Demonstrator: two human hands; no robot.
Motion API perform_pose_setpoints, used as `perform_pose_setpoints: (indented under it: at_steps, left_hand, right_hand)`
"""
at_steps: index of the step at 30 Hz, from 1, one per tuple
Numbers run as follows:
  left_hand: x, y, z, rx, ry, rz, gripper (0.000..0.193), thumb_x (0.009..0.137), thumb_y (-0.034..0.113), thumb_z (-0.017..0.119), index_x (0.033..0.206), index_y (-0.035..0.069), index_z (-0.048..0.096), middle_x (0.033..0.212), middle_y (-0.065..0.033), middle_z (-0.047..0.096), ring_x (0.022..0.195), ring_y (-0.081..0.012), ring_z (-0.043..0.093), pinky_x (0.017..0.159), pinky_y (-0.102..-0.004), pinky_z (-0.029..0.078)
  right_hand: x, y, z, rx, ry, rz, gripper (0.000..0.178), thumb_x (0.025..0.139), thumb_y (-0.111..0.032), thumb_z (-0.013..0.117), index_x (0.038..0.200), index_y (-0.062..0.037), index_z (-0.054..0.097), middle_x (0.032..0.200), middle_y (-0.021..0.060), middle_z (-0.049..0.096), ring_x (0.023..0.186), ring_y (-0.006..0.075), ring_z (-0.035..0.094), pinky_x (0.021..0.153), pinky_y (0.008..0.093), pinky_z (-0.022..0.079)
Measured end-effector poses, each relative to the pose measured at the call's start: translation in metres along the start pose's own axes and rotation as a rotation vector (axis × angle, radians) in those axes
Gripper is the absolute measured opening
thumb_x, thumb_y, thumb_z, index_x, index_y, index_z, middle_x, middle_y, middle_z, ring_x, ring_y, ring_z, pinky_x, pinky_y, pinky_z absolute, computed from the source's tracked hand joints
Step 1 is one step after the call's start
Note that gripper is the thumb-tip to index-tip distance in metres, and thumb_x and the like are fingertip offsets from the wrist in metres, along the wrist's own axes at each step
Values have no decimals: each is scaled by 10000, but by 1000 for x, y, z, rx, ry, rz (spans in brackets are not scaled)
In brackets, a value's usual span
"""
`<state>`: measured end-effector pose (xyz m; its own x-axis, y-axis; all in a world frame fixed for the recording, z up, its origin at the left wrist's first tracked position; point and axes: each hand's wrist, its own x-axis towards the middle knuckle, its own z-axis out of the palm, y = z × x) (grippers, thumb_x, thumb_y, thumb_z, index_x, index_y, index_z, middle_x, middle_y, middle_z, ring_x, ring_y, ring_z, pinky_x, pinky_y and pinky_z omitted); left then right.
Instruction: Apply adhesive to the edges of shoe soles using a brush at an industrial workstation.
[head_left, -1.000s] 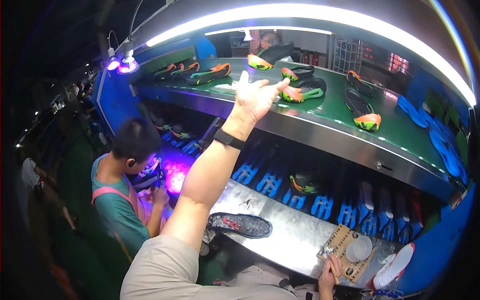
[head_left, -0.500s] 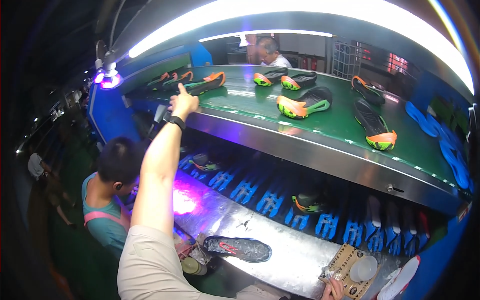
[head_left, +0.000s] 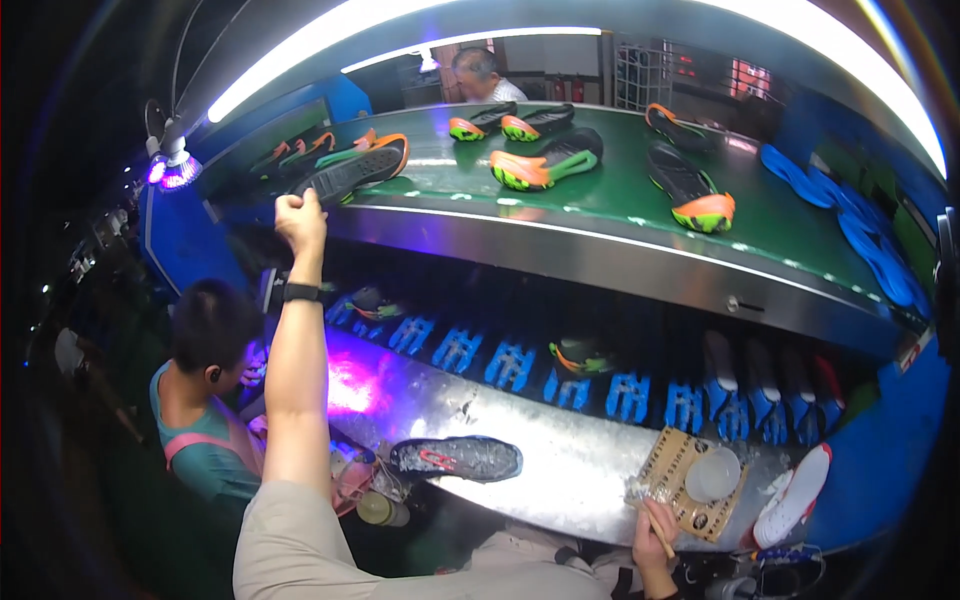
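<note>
My left hand (head_left: 300,215) reaches up to the green conveyor belt (head_left: 440,190), its fingers closed on the end of a black shoe sole (head_left: 365,170) with an orange and green heel. The sole is tilted up along the belt's near edge. My right hand (head_left: 652,548), low on the right, grips a brush (head_left: 660,526) by its thin wooden handle. The brush tip is beside a cardboard piece (head_left: 672,470) bearing a translucent white cup (head_left: 713,474). A dark sole (head_left: 457,459) with a red mark lies on the metal bench (head_left: 560,500).
Several black, orange and green soles (head_left: 545,165) stand on the belt, with blue insoles (head_left: 850,225) at its right. Below run blue racks (head_left: 510,365). A white and red sole (head_left: 793,497) lies at right. One co-worker (head_left: 210,390) is close at left; another person (head_left: 480,75) is behind the belt.
My left hand has gone from pointing over the belt to gripping the sole, which is now tilted. My right hand and its brush have come further into view as the view shifted.
</note>
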<state>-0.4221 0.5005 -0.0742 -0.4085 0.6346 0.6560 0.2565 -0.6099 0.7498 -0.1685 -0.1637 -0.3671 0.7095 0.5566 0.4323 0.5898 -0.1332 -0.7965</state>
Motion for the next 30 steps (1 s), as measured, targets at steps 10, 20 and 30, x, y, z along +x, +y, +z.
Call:
perform_pose_setpoints:
  at_steps: [10,20,30]
  left_hand:
    - [-249,123,-113,-705,-762,-191,496,934,29,594,1421,-7,507,1248,-147,649,1054,-193,658,979,-336,517]
    - [-477,141,-197,-1167,-1559,-1581,722,899,270,669,1484,-61,403,1372,-263,579,1247,-391,611,1089,-485,477]
    - [-447,129,-223,-1000,-1787,-1333,971,641,169,788,1502,-53,396,1355,-232,598,1257,-397,603,1118,-536,433]
  right_hand:
    - [9,-15,-17,82,0,130,193,945,-93,665,1103,-9,735,1050,157,742,973,284,713,875,361,547]
    - [79,-23,-136,-163,103,303,181,948,-186,670,1001,-23,726,790,108,730,740,183,709,661,317,522]
    - [80,-2,-124,-120,109,295,229,934,-234,682,993,-16,726,695,127,670,649,206,668,641,334,508]
